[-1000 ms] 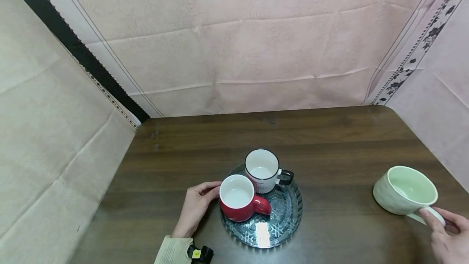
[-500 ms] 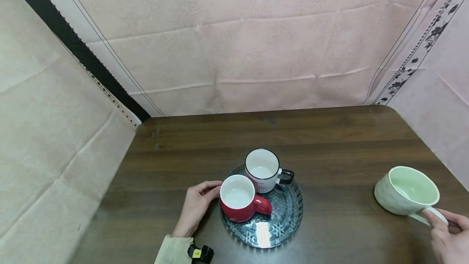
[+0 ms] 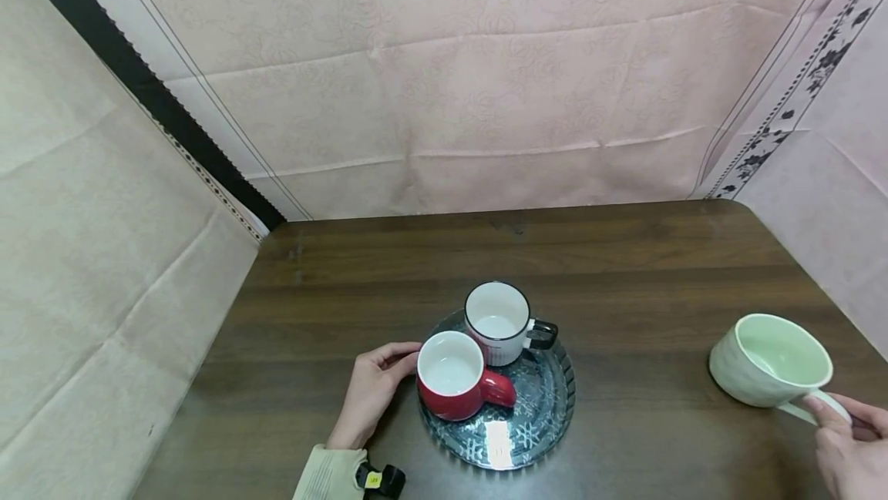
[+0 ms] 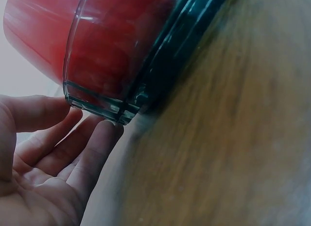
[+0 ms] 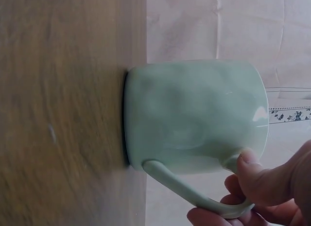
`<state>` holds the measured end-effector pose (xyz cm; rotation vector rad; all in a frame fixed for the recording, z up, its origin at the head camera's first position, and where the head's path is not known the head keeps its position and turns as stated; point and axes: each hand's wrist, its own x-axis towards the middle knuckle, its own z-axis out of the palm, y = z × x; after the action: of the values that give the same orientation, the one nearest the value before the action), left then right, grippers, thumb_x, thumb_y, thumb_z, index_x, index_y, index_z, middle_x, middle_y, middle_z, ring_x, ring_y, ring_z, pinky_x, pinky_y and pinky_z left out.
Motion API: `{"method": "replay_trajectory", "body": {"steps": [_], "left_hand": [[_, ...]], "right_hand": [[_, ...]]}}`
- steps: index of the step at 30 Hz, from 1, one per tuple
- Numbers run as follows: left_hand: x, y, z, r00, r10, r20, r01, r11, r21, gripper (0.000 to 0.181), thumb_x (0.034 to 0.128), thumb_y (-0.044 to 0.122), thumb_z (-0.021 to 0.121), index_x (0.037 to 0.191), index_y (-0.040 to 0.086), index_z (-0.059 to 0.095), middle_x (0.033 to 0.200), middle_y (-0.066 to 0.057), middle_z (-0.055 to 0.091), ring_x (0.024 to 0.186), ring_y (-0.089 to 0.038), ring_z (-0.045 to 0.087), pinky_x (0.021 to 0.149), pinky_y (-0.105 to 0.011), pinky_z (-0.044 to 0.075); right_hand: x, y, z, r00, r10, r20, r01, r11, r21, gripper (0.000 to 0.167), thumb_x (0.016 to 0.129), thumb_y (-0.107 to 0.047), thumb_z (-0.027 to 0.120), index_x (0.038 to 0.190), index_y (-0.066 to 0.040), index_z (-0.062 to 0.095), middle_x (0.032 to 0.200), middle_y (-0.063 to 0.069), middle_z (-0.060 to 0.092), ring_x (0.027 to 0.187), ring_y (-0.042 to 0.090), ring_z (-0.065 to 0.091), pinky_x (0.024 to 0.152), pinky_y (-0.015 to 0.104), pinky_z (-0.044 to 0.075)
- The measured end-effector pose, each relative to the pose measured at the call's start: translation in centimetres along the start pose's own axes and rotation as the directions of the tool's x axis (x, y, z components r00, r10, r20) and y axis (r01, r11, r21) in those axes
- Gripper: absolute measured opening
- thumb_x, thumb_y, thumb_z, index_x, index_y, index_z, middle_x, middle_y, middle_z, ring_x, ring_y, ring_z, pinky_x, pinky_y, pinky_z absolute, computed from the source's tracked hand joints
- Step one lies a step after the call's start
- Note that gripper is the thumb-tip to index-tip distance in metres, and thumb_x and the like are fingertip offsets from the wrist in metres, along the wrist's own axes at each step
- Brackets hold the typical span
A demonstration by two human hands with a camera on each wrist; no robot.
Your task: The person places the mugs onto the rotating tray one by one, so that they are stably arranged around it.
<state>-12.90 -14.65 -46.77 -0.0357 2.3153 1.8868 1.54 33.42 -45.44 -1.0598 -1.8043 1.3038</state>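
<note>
A round, clear glass tray (image 3: 537, 415) with a fluted rim sits on the table, bearing a red mug (image 3: 451, 404) with a white inside and a white mug (image 3: 496, 315) with a black rim and black handle. My left hand (image 3: 371, 392) pinches the tray's left rim between thumb and fingers, close beside the red mug; the left wrist view shows the fingertips on the glass edge (image 4: 97, 107). Far to the right, a pale green mug (image 3: 752, 365) stands upright on the table. My right hand (image 3: 856, 442) grips its handle (image 5: 187, 189), thumb on top and fingers curled through.
The brown wooden table (image 3: 624, 269) has a rounded far right corner. Pale cloth (image 3: 486, 115) hangs behind it and on both sides. A stretch of bare table lies between the tray and the green mug. A black wrist strap (image 3: 381, 481) is on my left wrist.
Almost nothing differs. The green mug and my right hand appear very slightly farther right than a second ago; my left hand and the tray keep their places.
</note>
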Motion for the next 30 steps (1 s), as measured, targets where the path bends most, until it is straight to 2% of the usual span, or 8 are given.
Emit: {"method": "replay_trajectory", "body": {"steps": [7, 17, 22, 30], "left_hand": [[-0.1, 0.0, 0.0, 1.0, -0.002, 0.0, 0.002, 1.0, 0.0, 0.021, 0.0874, 0.023, 0.074, 0.105, 0.011, 0.075, 0.105, -0.006, 0.072, 0.097, -0.02, 0.067, 0.088, -0.035, 0.053], [-0.1, 0.0, 0.0, 1.0, 0.003, -0.006, -0.003, 1.0, 0.008, 0.02, 0.0879, 0.023, 0.074, 0.104, 0.012, 0.075, 0.106, -0.005, 0.072, 0.096, -0.02, 0.067, 0.088, -0.036, 0.053], [-0.1, -0.1, 0.0, 1.0, 0.0, -0.003, 0.0, 1.0, 0.021, 0.02, 0.0881, 0.024, 0.073, 0.105, 0.013, 0.075, 0.106, -0.005, 0.071, 0.096, -0.021, 0.067, 0.088, -0.036, 0.053], [-0.1, 0.0, 0.0, 1.0, -0.01, -0.002, 0.01, 1.0, 0.023, 0.021, 0.0884, 0.023, 0.073, 0.106, 0.012, 0.075, 0.107, -0.006, 0.071, 0.096, -0.021, 0.067, 0.088, -0.037, 0.053]], "right_hand": [[-0.2, -0.7, 0.0, 1.0, 0.023, 0.017, -0.023, 1.0, 0.007, 0.04, 0.089, -0.015, 0.067, 0.069, -0.049, 0.056, 0.057, -0.035, 0.049, 0.051, -0.015, 0.042, 0.045, 0.004, 0.03], [-0.4, -1.0, 0.1, 1.0, 0.009, 0.024, -0.008, 0.999, -0.031, 0.038, 0.09, -0.019, 0.068, 0.073, -0.049, 0.055, 0.058, -0.036, 0.048, 0.054, -0.017, 0.042, 0.047, 0.003, 0.031], [-0.6, -1.4, 0.1, 0.999, -0.02, 0.027, 0.021, 1.0, -0.02, 0.041, 0.09, -0.015, 0.067, 0.072, -0.05, 0.056, 0.058, -0.035, 0.049, 0.054, -0.017, 0.043, 0.047, 0.002, 0.03], [-0.7, -1.5, 0.3, 0.996, -0.081, 0.024, 0.082, 0.995, -0.056, 0.042, 0.09, -0.014, 0.069, 0.076, -0.051, 0.057, 0.061, -0.04, 0.049, 0.056, -0.021, 0.044, 0.049, 0.001, 0.032]]}}
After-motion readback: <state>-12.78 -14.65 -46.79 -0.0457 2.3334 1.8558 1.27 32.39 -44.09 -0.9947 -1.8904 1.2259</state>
